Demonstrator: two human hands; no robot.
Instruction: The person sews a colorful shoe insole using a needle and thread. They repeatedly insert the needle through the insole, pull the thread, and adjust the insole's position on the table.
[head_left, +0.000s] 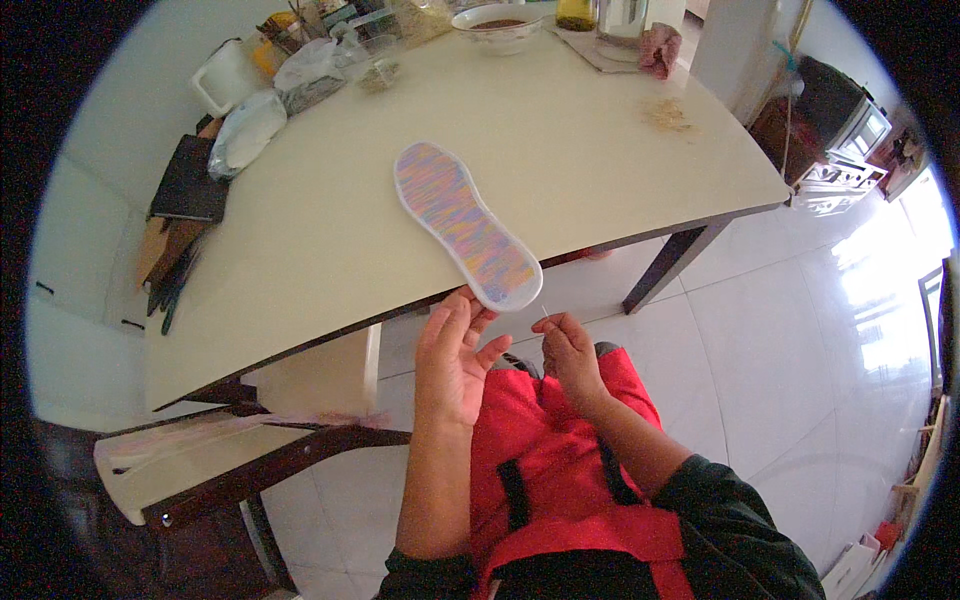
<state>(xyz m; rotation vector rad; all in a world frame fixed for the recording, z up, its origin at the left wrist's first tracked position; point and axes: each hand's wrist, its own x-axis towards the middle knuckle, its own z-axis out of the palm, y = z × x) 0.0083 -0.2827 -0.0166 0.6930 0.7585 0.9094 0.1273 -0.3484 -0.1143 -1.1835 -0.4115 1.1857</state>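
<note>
A shoe insole (466, 225) with a multicoloured streaked pattern and a white edge lies on the cream tabletop, its near end sticking out past the table's front edge. My left hand (455, 352) is at that near end, palm turned up; its fingers reach the edge and partly under it, and the thumb stands away. Whether the fingers grip the insole is not clear. Just right of the near end, off the table, my right hand (570, 349) is closed with a thin pale object (545, 309) between thumb and forefinger, too small to identify.
Along the far side of the cream table (322, 217) stand a bowl (499, 28) of dark contents, glass containers, a pink cloth (660, 49) and plastic bags (247, 131). A black box-like item (191, 178) lies at the left edge. A chair (217, 457) stands at the lower left.
</note>
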